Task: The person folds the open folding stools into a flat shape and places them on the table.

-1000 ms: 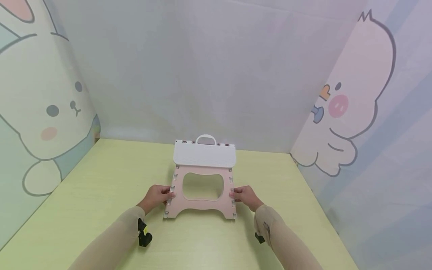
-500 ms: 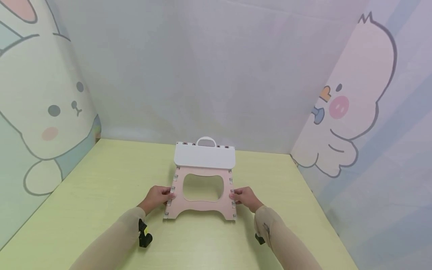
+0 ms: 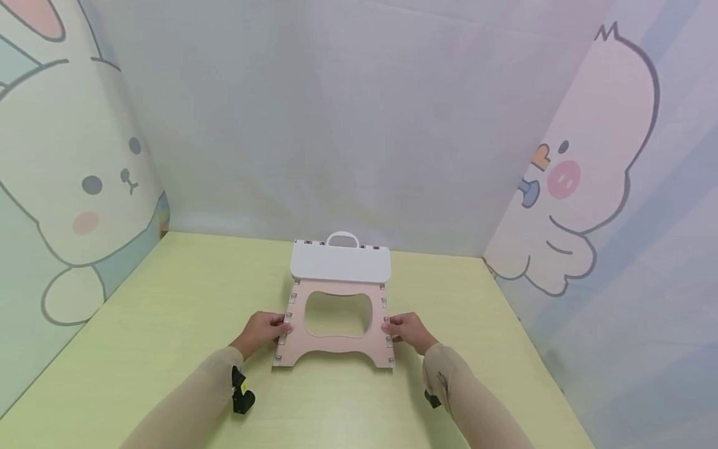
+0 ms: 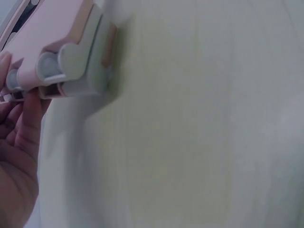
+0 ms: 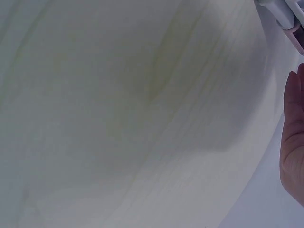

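Observation:
A folding step stool (image 3: 336, 343) in pink and white, folded flat, faces me in the middle of the table. Its white top panel has an arched carry handle at the far end, and a large opening shows in the pink leg panel. My left hand (image 3: 262, 330) grips the left edge, thumb on the front face and fingers behind. On the opposite edge my right hand (image 3: 411, 330) pinches in the same way. The left wrist view has the stool's hinged corner (image 4: 61, 66) above the fingers; only a corner of the stool (image 5: 285, 19) enters the right wrist view.
The pale yellow table (image 3: 168, 299) carries the stool. A grey-white curtain (image 3: 336, 125) rises behind it, with a printed rabbit (image 3: 84, 143) on the left and a printed duck (image 3: 594, 137) on the right. Black wrist devices (image 3: 242, 393) hang under the sleeves.
The stool's top and handle have shifted slightly down in the head view, along with a small drift of the whole scene. Both hands keep the same hold.

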### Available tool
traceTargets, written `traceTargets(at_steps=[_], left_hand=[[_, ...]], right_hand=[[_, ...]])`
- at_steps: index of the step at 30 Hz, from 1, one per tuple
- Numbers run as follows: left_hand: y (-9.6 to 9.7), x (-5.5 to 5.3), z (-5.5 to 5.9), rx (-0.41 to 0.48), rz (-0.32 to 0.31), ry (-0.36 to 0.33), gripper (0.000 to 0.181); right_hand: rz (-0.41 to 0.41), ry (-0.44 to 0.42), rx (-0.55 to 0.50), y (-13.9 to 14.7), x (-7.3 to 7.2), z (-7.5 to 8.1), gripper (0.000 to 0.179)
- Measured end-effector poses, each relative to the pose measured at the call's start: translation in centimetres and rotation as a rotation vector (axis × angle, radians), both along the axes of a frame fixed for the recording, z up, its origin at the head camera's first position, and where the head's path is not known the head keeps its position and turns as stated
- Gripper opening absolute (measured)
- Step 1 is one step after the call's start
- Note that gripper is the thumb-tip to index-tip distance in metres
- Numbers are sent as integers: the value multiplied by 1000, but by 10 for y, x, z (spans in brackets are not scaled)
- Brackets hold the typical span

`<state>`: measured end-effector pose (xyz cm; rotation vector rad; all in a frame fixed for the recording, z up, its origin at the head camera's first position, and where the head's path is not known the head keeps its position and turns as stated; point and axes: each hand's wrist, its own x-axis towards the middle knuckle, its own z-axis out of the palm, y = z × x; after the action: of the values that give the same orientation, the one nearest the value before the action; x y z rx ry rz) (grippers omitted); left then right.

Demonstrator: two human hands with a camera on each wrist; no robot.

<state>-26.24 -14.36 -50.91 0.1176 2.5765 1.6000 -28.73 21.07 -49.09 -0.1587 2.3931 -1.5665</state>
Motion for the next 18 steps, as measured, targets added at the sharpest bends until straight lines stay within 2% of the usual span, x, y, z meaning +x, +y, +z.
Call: traceTargets(at_steps=[8, 18], left_hand=[[-2, 1, -2, 7, -28, 22, 30], [-2, 3, -2, -8, -22, 6, 31]], right_hand=[[4, 3, 13, 1, 1, -2, 28], [-2, 11, 27, 1, 0, -8, 28]])
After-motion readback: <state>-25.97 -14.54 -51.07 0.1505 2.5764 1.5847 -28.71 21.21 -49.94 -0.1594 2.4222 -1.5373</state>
